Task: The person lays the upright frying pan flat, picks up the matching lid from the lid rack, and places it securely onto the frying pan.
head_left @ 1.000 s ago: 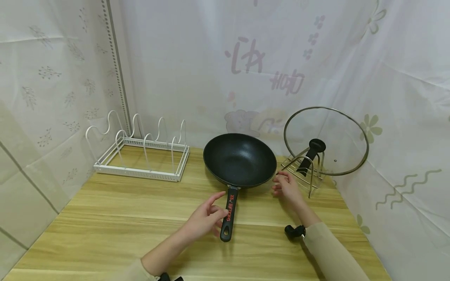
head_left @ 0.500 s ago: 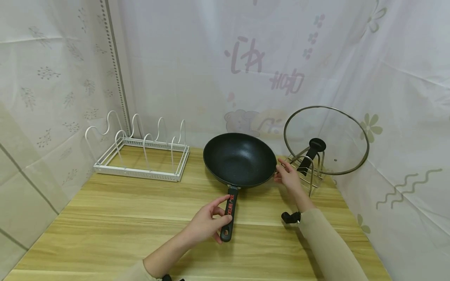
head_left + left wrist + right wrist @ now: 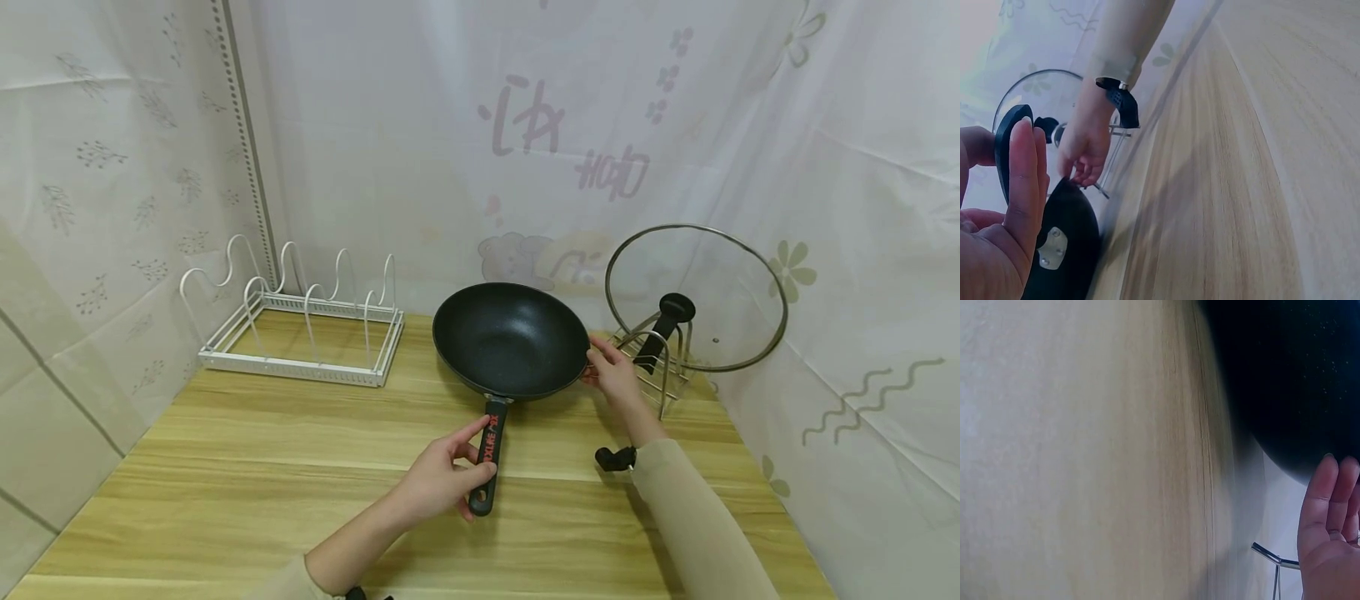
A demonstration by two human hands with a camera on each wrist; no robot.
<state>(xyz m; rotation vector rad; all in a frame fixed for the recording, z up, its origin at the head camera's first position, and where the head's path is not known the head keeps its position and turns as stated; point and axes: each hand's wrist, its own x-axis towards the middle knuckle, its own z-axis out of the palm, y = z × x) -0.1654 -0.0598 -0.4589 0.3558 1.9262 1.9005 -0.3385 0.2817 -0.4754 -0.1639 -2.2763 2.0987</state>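
A black wok stands on the wooden table, its handle with red lettering pointing toward me. My left hand pinches that handle between thumb and fingers, which the left wrist view shows from close by. At the wok's right rim, my right hand holds the edge, thumb at the rim and fingers underneath. Those fingers lie against the dark outer wall in the right wrist view. The wok's underside is hidden in the head view.
At the right, a glass lid with a black knob stands upright in a small metal rack, just beyond my right hand. A white wire rack sits at the back left. Patterned curtains enclose the table.
My left hand has closed its fingers on the wok's handle. My right hand has moved up and slightly left to the rim and taken hold there. The wok stays in place.
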